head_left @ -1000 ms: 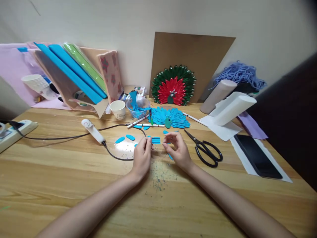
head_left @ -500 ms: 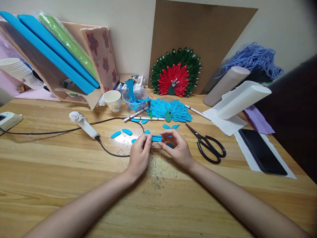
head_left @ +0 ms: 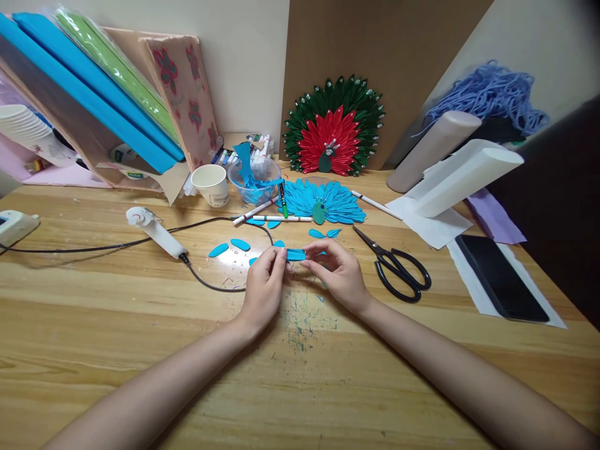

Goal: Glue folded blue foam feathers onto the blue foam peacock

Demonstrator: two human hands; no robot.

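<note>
Between my hands is a small folded strip of blue crepe paper (head_left: 295, 255). My left hand (head_left: 263, 284) pinches its left end between thumb and fingers. The thumb and fingertips of my right hand (head_left: 341, 275) close on its right end. Loose blue paper petals (head_left: 219, 250) lie to the left of my hands, and more petals (head_left: 324, 233) lie just beyond. Behind them a blue paper peacock (head_left: 323, 200) with a green body lies flat. Black-handled scissors (head_left: 396, 265) rest to the right of my right hand.
A white corded tool (head_left: 157, 231) lies at the left, its cord curving toward my left hand. A paper cup (head_left: 210, 185), a clear bowl (head_left: 253, 181) of blue scraps and markers (head_left: 282, 219) stand behind. A phone (head_left: 501, 278) and paper rolls (head_left: 434, 150) are at the right.
The view has shifted slightly. Both hands still hold the blue paper strip in nearly the same place; a small blue scrap now shows on the table below my right fingers.
</note>
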